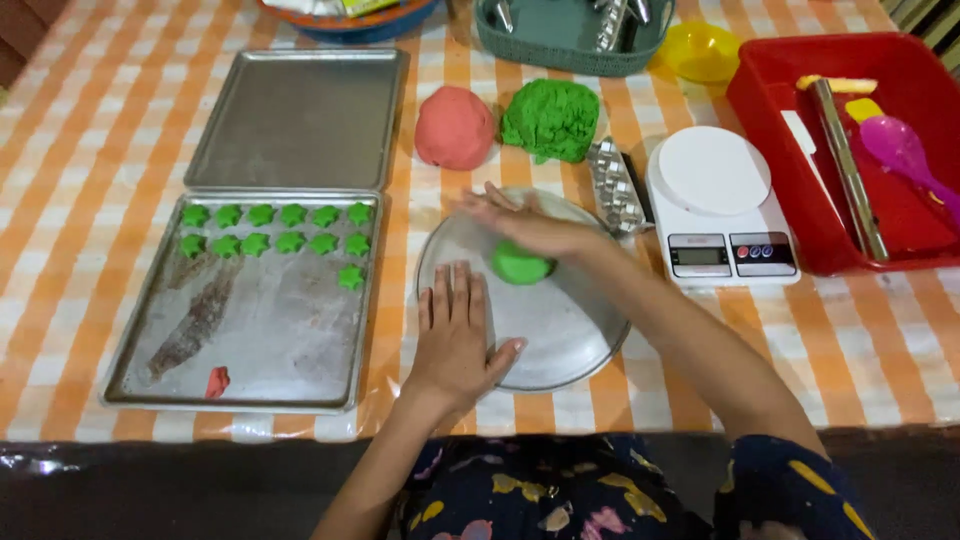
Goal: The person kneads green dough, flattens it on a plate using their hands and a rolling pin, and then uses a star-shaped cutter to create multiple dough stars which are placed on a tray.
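Spread across an orange-and-white checked tablecloth [80, 200], largest first. Beyond the left fingertips: 2 metal baking trays, the far tray [300, 115] bare, the near tray [250, 300] carrying 13 small green star shapes [275, 230] in rows plus a red scrap [217, 381] at its near edge. Off past the right fingertips: a red bin [790, 170] holding a steel rolling pin [848, 165] and a pink spatula [905, 150]. Nearer, a white kitchen scale [715, 205], and a metal cutter strip [612, 185] just beside the right fingers. Further out: a green dough mound [550, 118], a pink dough ball [454, 126], a teal basket [570, 45] of metal pieces, a yellow bowl [702, 50].

Centre now: round metal plate [560, 330]. Left hand [455, 335] flat, fingers together and outstretched, pressing the plate's near-left rim, gripping nothing. Right hand [525, 228] palm down, fingers straight, laid over a green dough ball [518, 265] on the plate, ball peeking out under the palm, just beyond the left fingertips.
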